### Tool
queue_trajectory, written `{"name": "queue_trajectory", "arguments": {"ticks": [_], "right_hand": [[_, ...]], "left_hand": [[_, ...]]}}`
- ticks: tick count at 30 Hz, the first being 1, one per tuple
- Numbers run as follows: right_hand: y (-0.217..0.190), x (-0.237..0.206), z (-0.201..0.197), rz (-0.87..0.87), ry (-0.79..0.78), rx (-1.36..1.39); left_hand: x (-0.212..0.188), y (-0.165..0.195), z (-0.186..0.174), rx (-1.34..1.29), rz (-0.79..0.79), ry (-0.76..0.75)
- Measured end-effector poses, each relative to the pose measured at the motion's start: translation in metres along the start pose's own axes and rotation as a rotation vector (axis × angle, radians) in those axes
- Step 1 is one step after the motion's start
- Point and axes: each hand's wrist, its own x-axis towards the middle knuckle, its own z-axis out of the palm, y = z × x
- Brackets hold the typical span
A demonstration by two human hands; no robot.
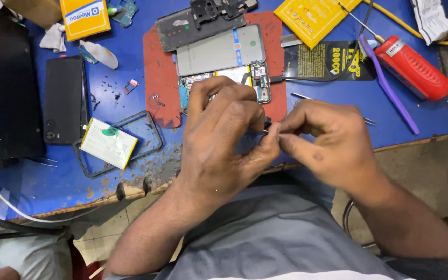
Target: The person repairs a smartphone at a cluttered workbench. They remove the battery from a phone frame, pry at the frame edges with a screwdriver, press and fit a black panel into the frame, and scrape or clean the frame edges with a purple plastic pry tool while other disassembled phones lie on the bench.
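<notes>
Here, a tiny dark part (268,124), too small to identify, is pinched between the fingertips of the left hand (229,140) and the right hand (327,137), held together just above the near edge of the blue table (37,176). Behind the knuckles, an opened phone (224,65) is partly hidden on a red mat (156,83). To the left, a white battery (109,142) is seen lying inside a clear phone case (149,129), beside a black phone (64,98). A red tool (413,67) and purple brush (390,91) lie at the right.

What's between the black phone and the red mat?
In the head view, small screws and a tiny tray lie on the blue table between black phone and red mat.
</notes>
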Motion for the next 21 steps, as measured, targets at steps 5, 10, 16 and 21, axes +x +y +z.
{"name": "queue_trajectory", "arguments": {"ticks": [5, 10, 16, 21], "right_hand": [[0.017, 0.004, 0.006, 0.199, -0.055, 0.313], [0.017, -0.008, 0.022, -0.263, 0.091, -0.252], [0.024, -0.008, 0.013, -0.31, 0.093, -0.376], [0.027, 0.001, 0.008, -0.334, 0.05, -0.665]], "left_hand": [[-0.005, -0.004, 0.002, 0.002, -0.039, 0.019], [-0.006, -0.006, -0.005, 0.0, -0.058, 0.017], [-0.007, -0.009, -0.033, -0.163, -0.217, -0.073], [-0.013, -0.014, -0.064, -0.331, -0.32, -0.151]]}}
